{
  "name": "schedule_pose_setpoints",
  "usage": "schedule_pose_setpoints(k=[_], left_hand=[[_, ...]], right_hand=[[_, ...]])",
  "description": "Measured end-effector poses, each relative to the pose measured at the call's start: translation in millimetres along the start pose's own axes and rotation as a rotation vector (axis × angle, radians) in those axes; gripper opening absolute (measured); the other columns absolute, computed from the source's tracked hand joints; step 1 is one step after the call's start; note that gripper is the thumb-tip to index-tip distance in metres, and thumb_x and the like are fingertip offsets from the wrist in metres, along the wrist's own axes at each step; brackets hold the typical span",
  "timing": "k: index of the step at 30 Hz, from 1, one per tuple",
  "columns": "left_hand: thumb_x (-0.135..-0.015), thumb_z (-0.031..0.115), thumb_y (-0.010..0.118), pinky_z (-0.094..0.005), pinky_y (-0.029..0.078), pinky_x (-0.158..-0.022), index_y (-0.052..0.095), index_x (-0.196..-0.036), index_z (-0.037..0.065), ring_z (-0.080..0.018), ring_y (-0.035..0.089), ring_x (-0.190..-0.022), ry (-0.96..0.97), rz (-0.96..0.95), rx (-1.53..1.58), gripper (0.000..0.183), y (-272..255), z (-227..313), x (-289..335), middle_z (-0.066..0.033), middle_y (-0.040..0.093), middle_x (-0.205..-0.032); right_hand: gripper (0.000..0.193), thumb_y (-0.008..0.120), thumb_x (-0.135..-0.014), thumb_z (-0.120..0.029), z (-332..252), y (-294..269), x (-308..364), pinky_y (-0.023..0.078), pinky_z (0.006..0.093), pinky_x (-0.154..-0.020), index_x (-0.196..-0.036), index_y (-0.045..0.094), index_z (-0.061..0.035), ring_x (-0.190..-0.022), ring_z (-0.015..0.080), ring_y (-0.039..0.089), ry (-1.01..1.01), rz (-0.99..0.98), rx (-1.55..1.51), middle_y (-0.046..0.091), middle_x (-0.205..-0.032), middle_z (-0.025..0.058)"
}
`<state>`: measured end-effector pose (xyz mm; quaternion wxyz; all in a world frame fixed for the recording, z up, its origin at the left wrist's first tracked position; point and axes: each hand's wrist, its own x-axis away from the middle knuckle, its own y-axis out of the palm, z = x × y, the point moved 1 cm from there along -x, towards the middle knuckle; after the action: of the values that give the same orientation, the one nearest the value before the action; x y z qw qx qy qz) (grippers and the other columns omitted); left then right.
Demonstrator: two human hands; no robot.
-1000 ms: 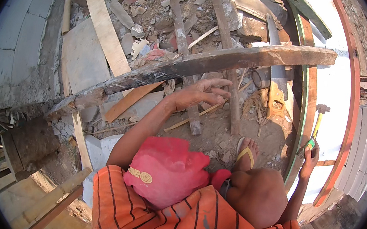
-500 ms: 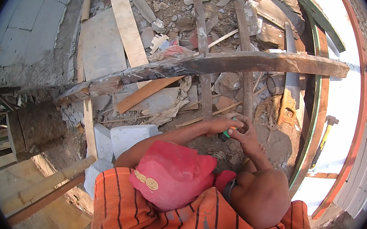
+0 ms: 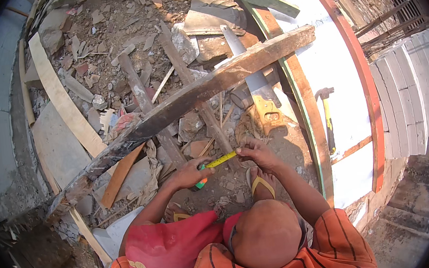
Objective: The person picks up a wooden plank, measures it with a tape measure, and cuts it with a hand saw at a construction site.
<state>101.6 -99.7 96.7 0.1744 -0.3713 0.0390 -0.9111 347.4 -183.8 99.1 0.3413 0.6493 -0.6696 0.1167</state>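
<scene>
A tape measure (image 3: 221,159) stretches between my two hands above the dirt, a short length of its yellow blade drawn out. My left hand (image 3: 187,176) is closed around the green and orange case, which it partly covers. At the other side my right hand (image 3: 259,154) pinches the blade's free end between thumb and fingers. Just beyond the hands a long weathered wooden beam (image 3: 205,91) runs slantwise across two narrower boards. A handsaw (image 3: 269,112) with a yellow handle leans near the beam, its blade passing behind it, closest to my right hand.
A yellow-handled hammer (image 3: 328,123) lies on the white panel (image 3: 340,75) at the right, inside a red-brown wooden edge. Broken rubble (image 3: 91,58) and loose planks (image 3: 61,97) cover the ground ahead. Grey blocks (image 3: 396,90) are stacked at the far right. My sandalled foot (image 3: 262,183) is below the right hand.
My hands were together around the tape measure; now they are apart, with yellow blade drawn out between them. The view has turned, so the beam slants and the hammer shows higher up.
</scene>
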Motion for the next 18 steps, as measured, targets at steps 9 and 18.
schedule_pose_setpoints(k=[9, 18], left_hand=[[-0.087, 0.042, 0.056, -0.0384, 0.043, -0.094, 0.06, -0.121, 0.005, -0.0329, 0.059, -0.11, -0.124, 0.358, -0.26, 0.05, -87.8, 47.2, 54.7, -0.0205, 0.063, -0.114], [-0.089, 0.034, 0.053, -0.0333, 0.045, -0.082, 0.064, -0.103, 0.0, -0.0216, 0.06, -0.086, 0.028, 0.456, -0.275, 0.038, -109.9, 118.3, 7.9, -0.0133, 0.064, -0.088]], right_hand=[[0.027, 0.066, -0.087, -0.014, -190.7, -210.6, -37.9, 0.049, 0.0242, -0.065, -0.109, 0.06, 0.0002, -0.07, 0.0102, 0.054, -0.582, 0.673, -0.19, 0.057, -0.081, 0.0021], [0.017, 0.065, -0.088, -0.012, -263.3, -264.4, -99.3, 0.045, 0.0202, -0.047, -0.1, 0.068, -0.0011, -0.055, 0.0096, 0.053, -0.666, 1.048, -0.256, 0.06, -0.073, 0.0028]])
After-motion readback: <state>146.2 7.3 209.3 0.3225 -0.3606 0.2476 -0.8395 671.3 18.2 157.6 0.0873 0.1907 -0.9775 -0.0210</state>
